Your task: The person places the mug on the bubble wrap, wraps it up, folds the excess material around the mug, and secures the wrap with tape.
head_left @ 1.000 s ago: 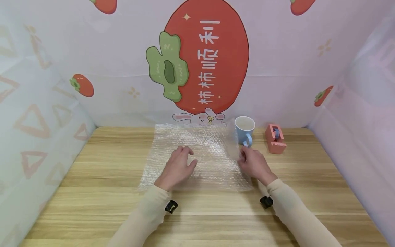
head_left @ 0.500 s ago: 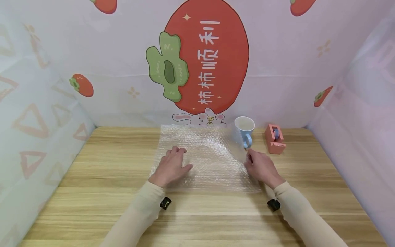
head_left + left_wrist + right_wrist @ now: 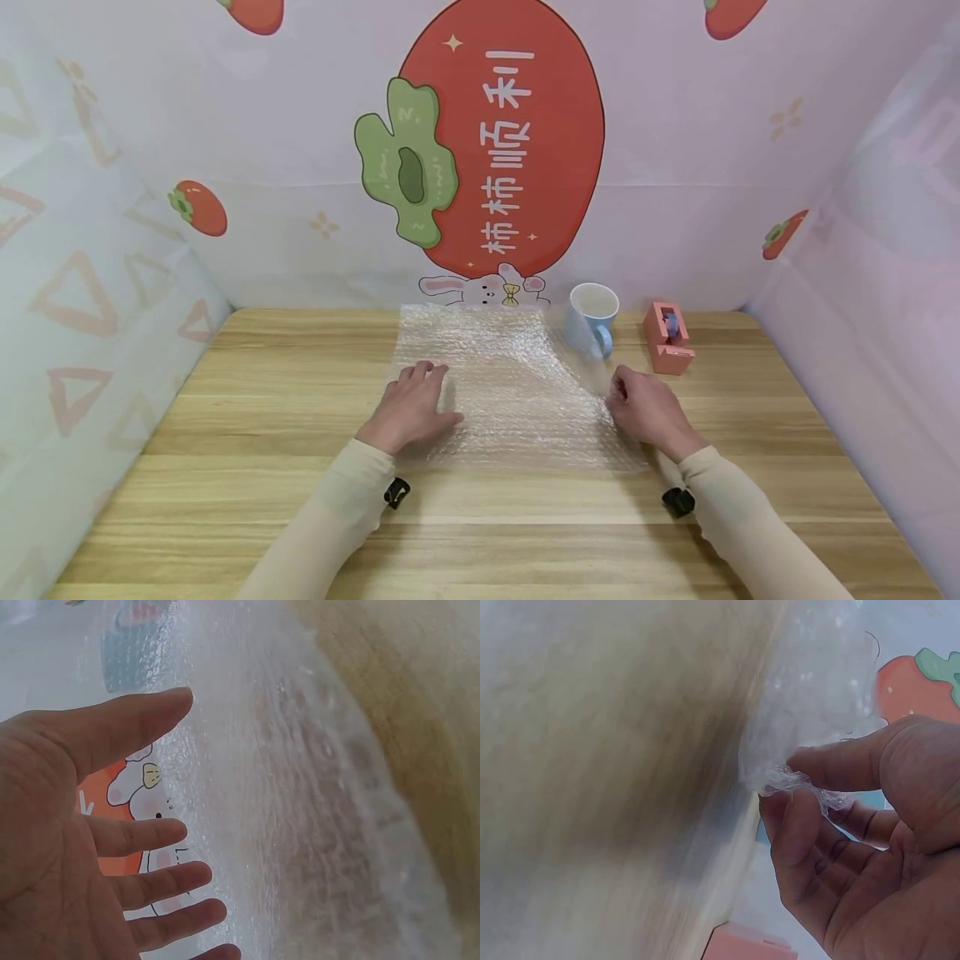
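Observation:
A clear sheet of bubble wrap (image 3: 502, 392) lies across the middle of the wooden table. My right hand (image 3: 651, 410) pinches its right edge between thumb and fingers; in the right wrist view the gathered edge of the bubble wrap (image 3: 802, 780) bunches up there. Over the sheet's left part is my left hand (image 3: 411, 407), palm down with fingers spread and nothing gripped. The left wrist view shows the straight thumb and fingers of the left hand (image 3: 112, 825) above the plastic. Behind the sheet's far right corner, partly covered by it, a light blue mug (image 3: 596, 312) stands upright.
A pink tape dispenser (image 3: 670, 340) with a blue roll stands right of the mug near the back edge. The wooden table (image 3: 247, 400) ends at a printed backdrop (image 3: 300, 150), with cloth walls on both sides.
The right hand has moved right, drawing the bubble wrap along with it. The left hand has shifted slightly left and its fingers have spread wider. Mug and tape dispenser stay put.

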Demonstrator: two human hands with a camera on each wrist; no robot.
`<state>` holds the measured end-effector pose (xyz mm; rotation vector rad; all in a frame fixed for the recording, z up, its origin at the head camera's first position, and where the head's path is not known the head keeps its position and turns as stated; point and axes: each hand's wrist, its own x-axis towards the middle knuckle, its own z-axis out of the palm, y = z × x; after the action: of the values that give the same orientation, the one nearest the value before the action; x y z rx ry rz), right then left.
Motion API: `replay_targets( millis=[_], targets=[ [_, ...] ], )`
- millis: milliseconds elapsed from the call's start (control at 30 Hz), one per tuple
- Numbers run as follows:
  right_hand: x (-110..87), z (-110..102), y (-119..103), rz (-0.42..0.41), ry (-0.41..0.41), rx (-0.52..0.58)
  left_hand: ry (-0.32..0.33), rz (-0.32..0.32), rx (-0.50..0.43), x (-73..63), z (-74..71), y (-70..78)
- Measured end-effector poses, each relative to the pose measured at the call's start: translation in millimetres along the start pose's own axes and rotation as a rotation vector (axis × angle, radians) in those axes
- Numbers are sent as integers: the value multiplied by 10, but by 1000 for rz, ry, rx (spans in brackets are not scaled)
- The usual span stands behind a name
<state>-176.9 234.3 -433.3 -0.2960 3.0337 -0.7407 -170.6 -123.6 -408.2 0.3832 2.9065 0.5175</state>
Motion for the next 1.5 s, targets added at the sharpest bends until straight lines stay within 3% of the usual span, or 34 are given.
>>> replay_targets(
  millis=[200, 633, 900, 1200, 1500],
  targets=[
    [-15, -5, 20, 22, -11, 14, -24, 24, 36, -13, -1, -25],
    [-40, -7, 39, -10, 28, 4, -55, 61, 45, 0, 33, -61],
    [-44, -8, 37, -13, 26, -1, -52, 117, 84, 13, -50, -51],
    [-48, -7, 42, -30, 44, -10, -84, 140, 151, 167, -196, -32],
    [-46, -5, 33, -22, 38, -9, -109, 165, 138, 324, -166, -50]
  ],
)
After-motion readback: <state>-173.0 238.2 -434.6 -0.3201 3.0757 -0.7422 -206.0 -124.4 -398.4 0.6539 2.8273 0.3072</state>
